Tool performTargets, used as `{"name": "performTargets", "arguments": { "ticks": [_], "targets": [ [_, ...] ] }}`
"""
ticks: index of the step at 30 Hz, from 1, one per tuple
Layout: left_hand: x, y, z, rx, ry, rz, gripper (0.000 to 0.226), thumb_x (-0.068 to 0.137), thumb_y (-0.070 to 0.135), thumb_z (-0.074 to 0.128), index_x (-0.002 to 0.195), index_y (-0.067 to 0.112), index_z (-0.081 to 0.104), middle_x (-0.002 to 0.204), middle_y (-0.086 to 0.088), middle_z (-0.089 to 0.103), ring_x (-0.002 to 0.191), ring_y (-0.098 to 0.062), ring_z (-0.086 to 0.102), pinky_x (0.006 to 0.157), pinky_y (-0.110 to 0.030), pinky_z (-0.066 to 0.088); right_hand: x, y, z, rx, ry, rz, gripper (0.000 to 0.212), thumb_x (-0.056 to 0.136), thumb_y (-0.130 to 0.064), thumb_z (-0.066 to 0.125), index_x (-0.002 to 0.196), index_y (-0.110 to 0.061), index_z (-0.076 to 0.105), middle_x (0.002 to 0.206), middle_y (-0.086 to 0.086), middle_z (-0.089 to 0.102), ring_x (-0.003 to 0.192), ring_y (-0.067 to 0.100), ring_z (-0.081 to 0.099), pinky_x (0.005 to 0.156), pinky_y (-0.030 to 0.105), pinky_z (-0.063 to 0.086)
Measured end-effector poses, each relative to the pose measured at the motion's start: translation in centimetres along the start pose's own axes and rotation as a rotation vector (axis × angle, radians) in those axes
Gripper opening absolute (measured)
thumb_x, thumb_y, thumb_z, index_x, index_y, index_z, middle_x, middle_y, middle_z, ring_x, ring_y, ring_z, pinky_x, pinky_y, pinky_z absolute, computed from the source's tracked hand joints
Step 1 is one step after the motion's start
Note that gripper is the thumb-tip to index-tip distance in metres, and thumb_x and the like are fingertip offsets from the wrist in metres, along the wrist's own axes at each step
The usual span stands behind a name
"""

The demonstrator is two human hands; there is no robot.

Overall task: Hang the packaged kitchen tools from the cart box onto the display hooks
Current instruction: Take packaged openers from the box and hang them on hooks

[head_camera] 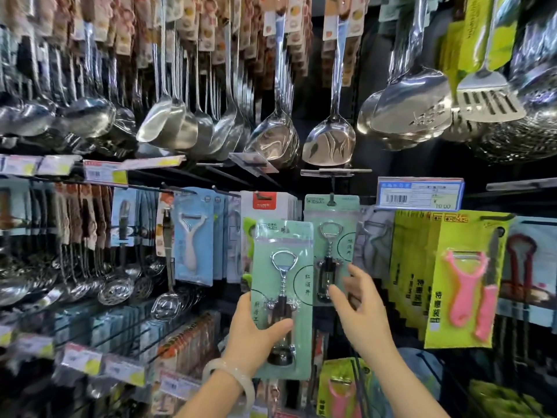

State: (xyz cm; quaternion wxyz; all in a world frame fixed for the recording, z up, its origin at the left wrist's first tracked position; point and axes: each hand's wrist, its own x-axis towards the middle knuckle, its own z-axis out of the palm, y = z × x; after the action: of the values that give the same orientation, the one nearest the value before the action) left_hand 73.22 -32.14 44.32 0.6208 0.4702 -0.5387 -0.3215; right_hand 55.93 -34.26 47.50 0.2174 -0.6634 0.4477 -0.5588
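Currently left hand (256, 327) grips corkscrew pack (281, 297) below display hook (331, 176); right hand (358, 309), fingers relaxed, touches hung pack (331, 245). Risk: hang hole misses hook, pack drops.

The mint-green carded corkscrew pack (281, 297) held up before the display hides the lower part of the white-and-red carded pack (265, 206) behind it. The left hand (256, 330) covers the pack's lower left edge, and only its thumb shows on the front; the fingers lie out of sight behind the card. Right of that pack, the right hand (361, 309) is motion-blurred and masks the foot of the hanging mint-green corkscrew pack (331, 236). Far left of the held pack, the yellow-and-white price tags (81, 360) are too smeared to read. Both forearms run off the bottom edge.
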Motion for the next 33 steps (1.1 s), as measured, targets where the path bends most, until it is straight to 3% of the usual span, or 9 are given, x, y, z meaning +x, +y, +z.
{"name": "performTargets", "arguments": {
  "ticks": [2, 4, 6, 10, 16, 24, 27, 29, 33],
  "targets": [
    [0.0, -0.3, 0.7, -0.020, -0.018, -0.003, 0.051, 0.074, 0.006, 0.078, 0.112, 0.024, 0.049, 0.108, 0.001, 0.065, 0.101, -0.015, 0.063, 0.092, -0.039, 0.051, -1.2, 0.0, 0.9, 0.041, -0.184, 0.040, 0.059, 0.090, -0.029, 0.061, 0.133, -0.043, 0.023, 0.115, -0.010, 0.055, 0.107, 0.008, 0.057, 0.084, 0.017, 0.044],
    [-0.1, -0.7, 1.5, -0.026, -0.041, 0.008, 0.051, 0.075, 0.006, 0.077, 0.115, 0.021, 0.049, 0.110, 0.001, 0.066, 0.102, -0.014, 0.064, 0.093, -0.039, 0.051, -2.2, 0.7, 1.8, 0.031, -0.245, 0.044, 0.067, 0.089, -0.030, 0.063, 0.132, -0.053, 0.018, 0.124, -0.014, 0.052, 0.112, 0.007, 0.055, 0.092, 0.026, 0.047],
    [-0.3, -0.9, 2.0, -0.024, -0.072, 0.023, 0.050, 0.078, 0.005, 0.074, 0.117, 0.023, 0.049, 0.113, 0.003, 0.064, 0.105, -0.011, 0.062, 0.093, -0.034, 0.051, -2.7, 1.4, 2.0, 0.029, -0.198, 0.022, 0.073, 0.089, -0.022, 0.062, 0.134, -0.057, 0.017, 0.125, -0.015, 0.052, 0.115, 0.009, 0.055, 0.098, 0.030, 0.046],
    [-0.1, -0.3, 2.9, -0.020, -0.120, 0.071, 0.049, 0.082, 0.001, 0.068, 0.122, 0.023, 0.051, 0.114, 0.003, 0.066, 0.106, -0.011, 0.063, 0.096, -0.040, 0.050, -2.4, 1.5, 0.8, 0.045, -0.128, 0.019, 0.074, 0.090, -0.011, 0.061, 0.138, -0.051, 0.022, 0.102, -0.013, 0.060, 0.094, 0.003, 0.061, 0.081, 0.014, 0.048],
    [1.0, 2.7, 4.0, -0.067, -0.117, 0.215, 0.053, 0.083, 0.001, 0.068, 0.127, 0.025, 0.051, 0.117, 0.008, 0.066, 0.111, -0.011, 0.062, 0.098, -0.039, 0.048, -0.7, -0.1, -0.8, 0.034, -0.011, -0.089, 0.075, 0.089, -0.017, 0.062, 0.122, -0.071, 0.021, 0.131, 0.000, 0.051, 0.121, 0.018, 0.050, 0.105, 0.040, 0.040],
    [1.7, 4.5, 4.8, -0.068, -0.106, 0.206, 0.056, 0.084, -0.004, 0.064, 0.099, 0.045, 0.043, 0.084, 0.039, 0.062, 0.085, 0.024, 0.056, 0.069, -0.002, 0.045, 1.0, -0.8, -1.7, 0.061, -0.026, -0.115, 0.068, 0.090, -0.014, 0.060, 0.133, -0.054, 0.025, 0.118, -0.012, 0.056, 0.113, 0.008, 0.053, 0.099, 0.029, 0.043],
    [2.0, 3.9, 4.9, 0.015, -0.116, 0.154, 0.056, 0.085, 0.006, 0.066, 0.113, 0.044, 0.037, 0.109, 0.035, 0.051, 0.100, 0.022, 0.050, 0.086, -0.007, 0.043, 1.1, -0.2, -1.6, 0.041, -0.027, -0.063, 0.068, 0.091, -0.015, 0.060, 0.136, -0.050, 0.023, 0.112, -0.003, 0.058, 0.099, 0.015, 0.060, 0.084, 0.022, 0.050],
    [2.3, 3.6, 5.0, 0.099, -0.129, 0.119, 0.064, 0.085, 0.017, 0.068, 0.133, 0.039, 0.031, 0.132, 0.022, 0.046, 0.126, 0.001, 0.043, 0.107, -0.026, 0.037, 1.1, -0.1, -1.5, 0.028, -0.027, -0.045, 0.068, 0.092, -0.016, 0.059, 0.137, -0.050, 0.021, 0.112, -0.004, 0.055, 0.097, 0.013, 0.059, 0.077, 0.016, 0.048],
    [3.2, 2.9, 5.4, 0.398, -0.175, 0.053, 0.090, 0.088, 0.033, 0.063, 0.152, 0.016, 0.001, 0.156, -0.003, 0.019, 0.144, -0.018, 0.018, 0.116, -0.032, 0.021, 1.6, 0.3, -1.1, -0.063, -0.037, -0.015, 0.073, 0.093, -0.016, 0.057, 0.147, -0.042, 0.013, 0.142, -0.005, 0.034, 0.132, 0.014, 0.036, 0.108, 0.033, 0.035]
  ]
}}
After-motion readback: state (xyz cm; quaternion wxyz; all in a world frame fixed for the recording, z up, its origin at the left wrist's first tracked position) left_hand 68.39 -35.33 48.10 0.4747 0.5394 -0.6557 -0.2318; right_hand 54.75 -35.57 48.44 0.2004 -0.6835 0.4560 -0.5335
